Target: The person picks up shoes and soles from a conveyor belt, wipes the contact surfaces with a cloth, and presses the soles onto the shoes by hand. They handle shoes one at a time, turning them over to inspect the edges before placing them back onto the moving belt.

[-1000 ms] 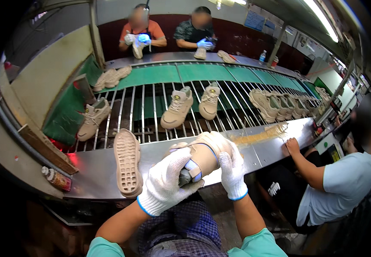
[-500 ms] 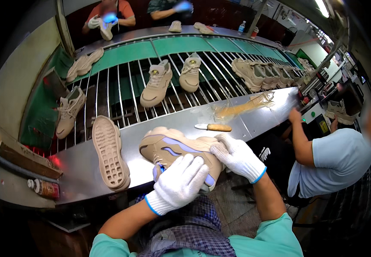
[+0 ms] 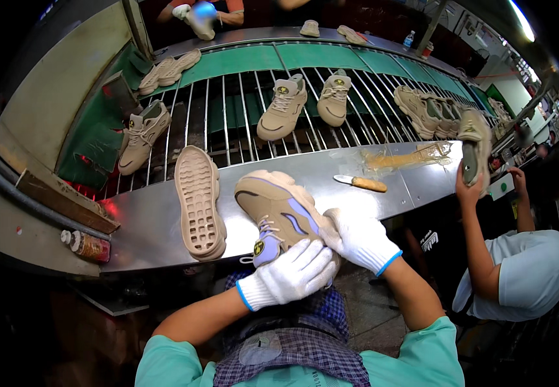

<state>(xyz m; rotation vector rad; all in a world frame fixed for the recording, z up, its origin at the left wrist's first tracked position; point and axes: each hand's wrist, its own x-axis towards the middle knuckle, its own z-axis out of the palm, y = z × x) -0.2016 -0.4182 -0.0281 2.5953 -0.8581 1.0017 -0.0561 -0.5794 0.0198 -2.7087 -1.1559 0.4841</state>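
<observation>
A beige sneaker [image 3: 268, 197] with lavender panels lies tilted on its side at the metal bench edge, toe pointing away to the left, laces and tongue in sight. My left hand [image 3: 292, 272], in a white knit glove, presses with long, close-set fingers against the near side by the collar. The white-gloved right hand [image 3: 360, 238] grips the heel end, its thumb and fingers round the sole edge. Both hold the sneaker between them; its opening is largely hidden. To its left lies a chunky beige sole [image 3: 199, 203], tread upward. Beyond it rests a short wooden-handled knife [image 3: 361, 183].
A rack of metal bars [image 3: 241, 122] carries several beige sneakers, with a green strip [image 3: 247, 62] behind. Brown tape [image 3: 408, 157] sticks to the bench. A small bottle [image 3: 89, 246] stands left. At right a co-worker [image 3: 518, 277] holds up a shoe [image 3: 475, 148]; others work across the rack.
The sneaker has rolled in my hands, bringing its laces and tongue more into sight. My view has shifted. The co-worker at right has lifted a shoe.
</observation>
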